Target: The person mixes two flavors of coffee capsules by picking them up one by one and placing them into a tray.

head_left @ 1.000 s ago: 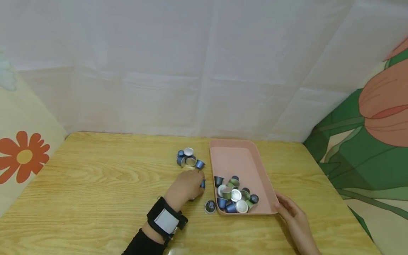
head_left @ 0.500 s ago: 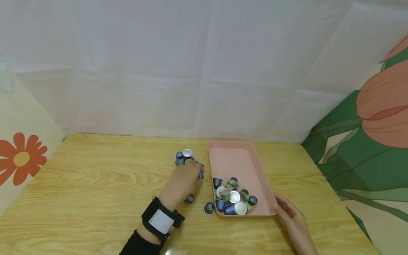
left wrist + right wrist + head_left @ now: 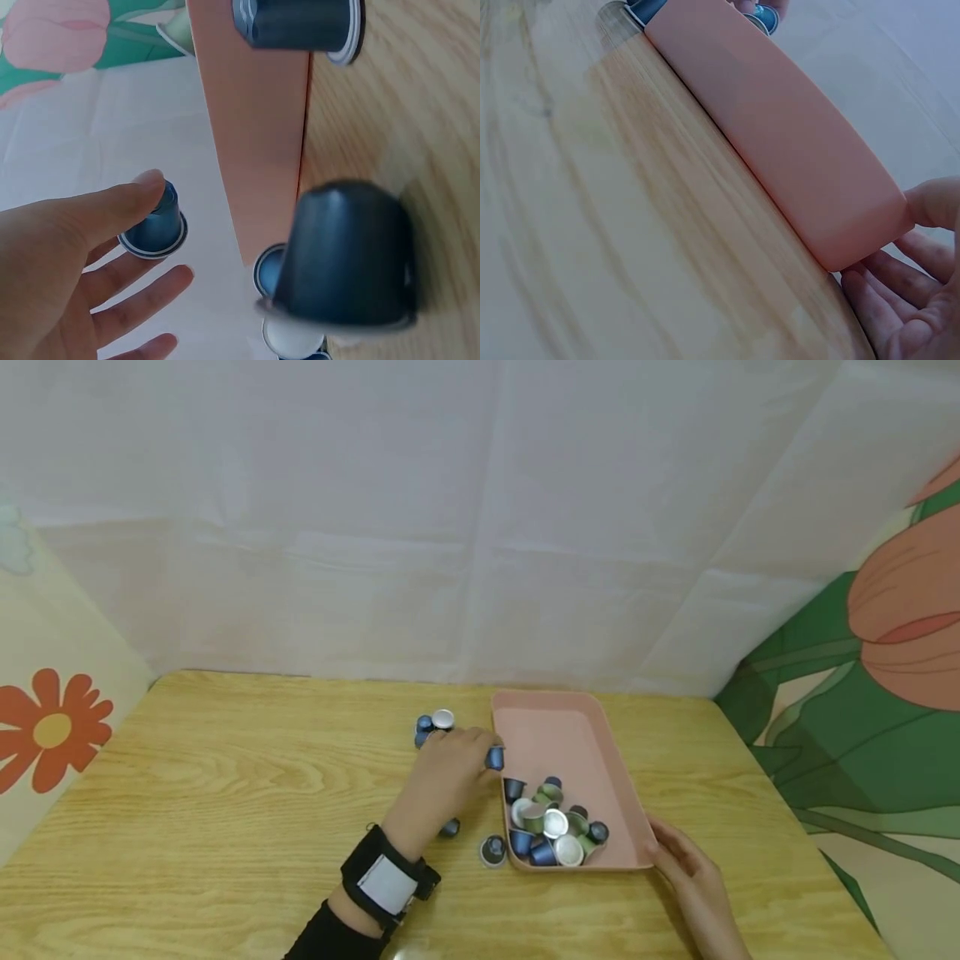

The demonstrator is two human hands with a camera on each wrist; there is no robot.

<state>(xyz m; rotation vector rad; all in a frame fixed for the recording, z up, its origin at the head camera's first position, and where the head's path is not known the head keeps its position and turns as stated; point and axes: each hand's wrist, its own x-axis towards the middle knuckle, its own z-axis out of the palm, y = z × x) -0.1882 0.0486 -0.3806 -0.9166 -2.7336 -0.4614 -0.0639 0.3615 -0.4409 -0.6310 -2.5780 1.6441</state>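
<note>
My left hand [image 3: 442, 777] pinches a blue coffee capsule [image 3: 495, 757] at the left rim of the pink tray [image 3: 555, 731]. The left wrist view shows thumb and fingertips around that capsule [image 3: 156, 229], its flanged lid facing down. Several blue, green, dark and foil-lidded capsules lie heaped in the tray's near end, among them a silver-lidded capsule [image 3: 555, 822]. At the tray's near right corner my right hand [image 3: 696, 881] grips the edge, thumb at the rim and the other fingers below, as the right wrist view shows.
Behind my left hand sits a small cluster of capsules, partly hidden, with a white-lidded capsule [image 3: 443, 719] on top. A dark capsule [image 3: 492, 851] stands beside the tray's near left corner; another dark capsule [image 3: 450, 827] lies by my left wrist. A white cloth [image 3: 360, 527] hangs behind the table.
My left hand has gone from the table up toward the capsule cluster, then right to the tray's rim with a blue capsule. My right hand stays at the tray's corner.
</note>
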